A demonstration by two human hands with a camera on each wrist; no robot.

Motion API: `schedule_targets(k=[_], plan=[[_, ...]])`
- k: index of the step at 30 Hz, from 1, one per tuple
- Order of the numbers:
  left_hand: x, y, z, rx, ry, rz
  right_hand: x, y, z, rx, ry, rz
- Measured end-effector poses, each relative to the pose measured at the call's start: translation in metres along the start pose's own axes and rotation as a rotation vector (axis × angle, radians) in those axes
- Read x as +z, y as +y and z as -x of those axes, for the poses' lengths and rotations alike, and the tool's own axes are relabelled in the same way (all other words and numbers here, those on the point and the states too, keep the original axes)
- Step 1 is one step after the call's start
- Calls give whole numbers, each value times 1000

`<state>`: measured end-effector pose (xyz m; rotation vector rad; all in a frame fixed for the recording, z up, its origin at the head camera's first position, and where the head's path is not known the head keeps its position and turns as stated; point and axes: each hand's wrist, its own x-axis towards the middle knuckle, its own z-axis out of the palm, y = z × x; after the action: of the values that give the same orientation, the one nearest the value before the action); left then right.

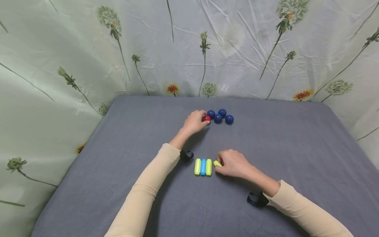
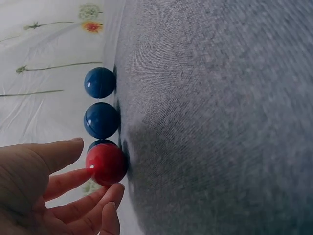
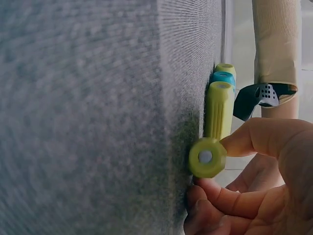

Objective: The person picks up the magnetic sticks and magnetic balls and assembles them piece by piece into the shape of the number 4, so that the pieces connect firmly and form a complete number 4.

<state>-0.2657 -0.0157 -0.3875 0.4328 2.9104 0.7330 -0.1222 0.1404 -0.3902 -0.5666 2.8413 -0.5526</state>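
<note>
My left hand (image 1: 194, 123) is around a red ball (image 2: 106, 164) at the near-left end of a group of blue balls (image 1: 218, 118). In the left wrist view its thumb stands apart from the ball, one finger reaches the ball's side, and the others are loosely extended. Nearer to me, my right hand (image 1: 235, 163) pinches a short yellow-green stick (image 3: 207, 157) between thumb and fingers. The stick's faceted end, with a pale round centre, faces the right wrist camera. Left of this hand lie two yellow-green sticks (image 1: 209, 167) with a blue stick (image 1: 203, 167) between them, side by side.
A grey cloth-covered table (image 1: 133, 131) with rounded far corners spreads under both hands. Behind it and to the left hangs a pale curtain (image 1: 231, 49) with dandelion prints. Black wrist-worn devices (image 1: 257, 199) sit at the cuffs of the cream sleeves (image 1: 142, 194).
</note>
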Motion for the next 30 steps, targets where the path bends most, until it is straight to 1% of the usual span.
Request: schedule_targets(k=[7,12,17,21,25,30], plan=[[5,3,-2,-12,-7,-47,-2,1,1,26,5,28],[7,4,-3,8,1,-50,-4,4,1,16,4,41],[6,3,-2,37,-9,-37,-7,9,1,-2,21,47],[4,0,0,63,-35,-43,-10,13,0,-13,39,62],[1,-4,5,78,-59,-55,-12,17,-2,-6,45,74],[-1,-9,11,92,-69,-32,-14,18,-6,-1,50,80]])
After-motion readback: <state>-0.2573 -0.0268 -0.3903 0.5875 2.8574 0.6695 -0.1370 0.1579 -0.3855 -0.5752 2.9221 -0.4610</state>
